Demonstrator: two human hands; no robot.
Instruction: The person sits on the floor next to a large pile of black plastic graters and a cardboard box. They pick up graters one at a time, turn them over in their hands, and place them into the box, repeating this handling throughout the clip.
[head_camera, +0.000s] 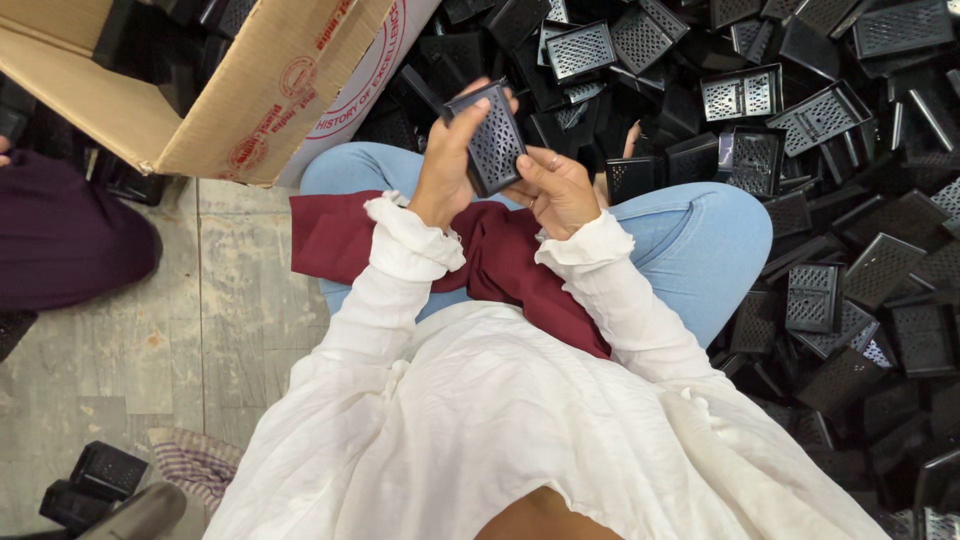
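Grater (494, 142): black, perforated, likely light and stiff; left hand (447, 165) and right hand (553, 188) fingers pinch its edges.

Workshop floor: heaped black plastic parts (800, 200), carton (220, 90)

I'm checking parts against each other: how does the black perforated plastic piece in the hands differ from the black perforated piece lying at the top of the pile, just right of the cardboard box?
The held black perforated plastic piece is gripped by the left hand and right hand, tilted on end above the lap; the pile piece lies loose, face up. The held piece looks darker, the pile piece shinier. Both are rectangular and perforated.
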